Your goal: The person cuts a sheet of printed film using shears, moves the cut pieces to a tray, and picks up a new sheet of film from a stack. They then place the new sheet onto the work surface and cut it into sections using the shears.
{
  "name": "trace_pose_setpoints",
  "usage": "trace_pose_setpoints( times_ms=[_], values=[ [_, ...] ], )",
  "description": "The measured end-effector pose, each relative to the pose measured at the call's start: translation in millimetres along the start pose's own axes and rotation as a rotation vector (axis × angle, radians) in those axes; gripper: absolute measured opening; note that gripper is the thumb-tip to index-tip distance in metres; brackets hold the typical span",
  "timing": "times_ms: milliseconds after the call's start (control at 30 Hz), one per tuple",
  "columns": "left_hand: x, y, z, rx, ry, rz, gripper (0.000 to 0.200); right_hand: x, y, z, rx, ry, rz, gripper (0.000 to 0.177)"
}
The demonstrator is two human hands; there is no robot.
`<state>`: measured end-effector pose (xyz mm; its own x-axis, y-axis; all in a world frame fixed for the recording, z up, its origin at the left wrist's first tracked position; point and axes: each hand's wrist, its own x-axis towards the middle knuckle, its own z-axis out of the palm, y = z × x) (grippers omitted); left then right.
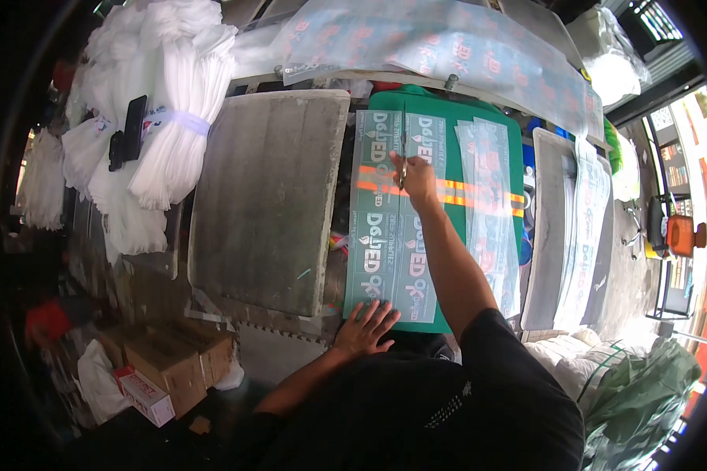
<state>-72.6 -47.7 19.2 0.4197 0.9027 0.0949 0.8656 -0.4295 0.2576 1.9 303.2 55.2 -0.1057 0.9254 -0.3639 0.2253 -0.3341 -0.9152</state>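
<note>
A translucent printed plastic sheet (381, 259) lies over a green board (456, 235) crossed by orange reflective tape (453, 192). My left hand (367, 327) rests flat with fingers spread on the sheet's near edge. Above the upper part of the sheet, my right hand (416, 177) is closed on a thin metallic tool (403, 171), whose exact kind is hard to make out. A dark line runs lengthwise through the sheet, in line with the tool. More printed strips (491, 212) overlap on the board's right side.
A grey board (263, 200) is to the left, beside bundled white plastic (182, 118) and a black phone (134, 128). Long printed sheets (448, 47) lie across the far side. Another grey board (543, 235) stands right. Cardboard boxes (169, 361) sit lower left; sacks (636, 400) lower right.
</note>
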Motion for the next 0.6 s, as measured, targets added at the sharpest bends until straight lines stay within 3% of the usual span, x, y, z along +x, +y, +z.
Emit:
trace_pose_setpoints(
  times_ms=[167,233,300,367,400,433,533,600],
  values=[
    [1.5,-1.2,-15.8,-0.177,-0.049,-0.009,0.078,-46.3,-34.9,-26.5,-0.014,0.102,-0.161,0.054],
    [-1.6,-6.6,-16.8,-0.215,0.031,-0.037,0.081,-90.4,-29.1,-46.9,-0.141,0.155,-0.21,0.051],
    [-1.9,-10.1,-29.8,-0.187,0.011,-0.086,0.077,-133.9,-6.8,-66.3,-0.396,0.195,-0.172,0.048],
    [-5.3,-17.6,-30.8,-0.02,0.026,-0.071,0.066,-175.9,41.4,-81.8,-0.452,0.275,-0.152,0.044],
    [-3.9,-17.7,-33.9,-0.024,0.079,-0.063,0.051,-199.0,54.4,-88.8,-0.485,0.277,-0.075,0.044],
    [-4.6,-18.1,-35.9,-0.026,0.086,-0.043,0.051,-221.3,66.9,-95.0,-0.516,0.28,0.003,0.043],
    [-0.9,-21.9,-46.7,-0.15,0.102,0.084,0.04,-266.4,116.1,-105.0,-0.443,0.398,-0.088,0.043],
    [8.2,-21.8,-57.7,-0.429,0.202,-0.143,0.034,-286.6,138.0,-112.4,-0.484,0.351,-0.117,0.044]
  ],
)
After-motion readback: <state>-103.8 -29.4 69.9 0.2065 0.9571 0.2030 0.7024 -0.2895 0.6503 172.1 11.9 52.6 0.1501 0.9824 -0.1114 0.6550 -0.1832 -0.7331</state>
